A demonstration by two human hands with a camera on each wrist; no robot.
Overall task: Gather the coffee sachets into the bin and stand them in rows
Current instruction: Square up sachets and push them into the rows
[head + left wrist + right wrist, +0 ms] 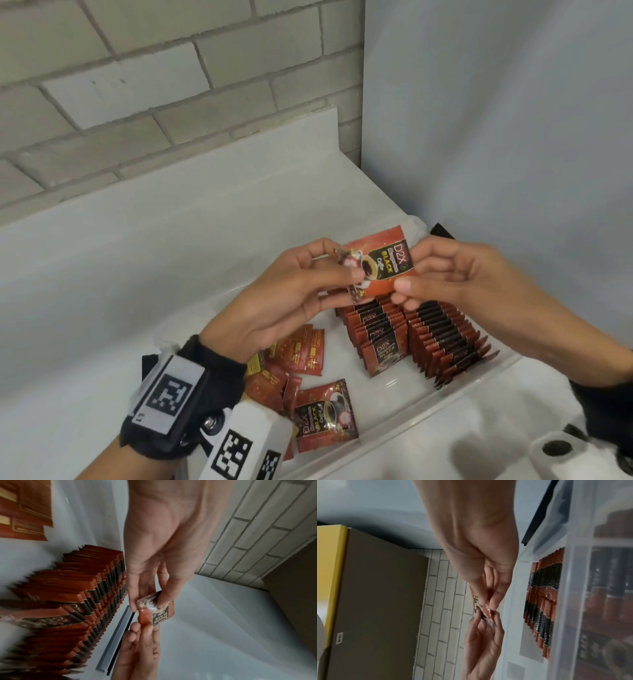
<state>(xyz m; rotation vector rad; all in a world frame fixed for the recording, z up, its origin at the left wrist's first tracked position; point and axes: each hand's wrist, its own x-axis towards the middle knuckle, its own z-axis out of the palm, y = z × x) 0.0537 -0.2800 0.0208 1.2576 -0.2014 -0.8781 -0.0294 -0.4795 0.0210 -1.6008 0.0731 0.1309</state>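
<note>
Sachet reading "D2X BLACK Coffee", pinched by left grip, right grip.

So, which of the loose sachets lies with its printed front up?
The loose sachet nearest the camera, apart from the pile beside it: its cup picture and BLACK lettering show, whereas the piled ones show mostly their backs.
</note>
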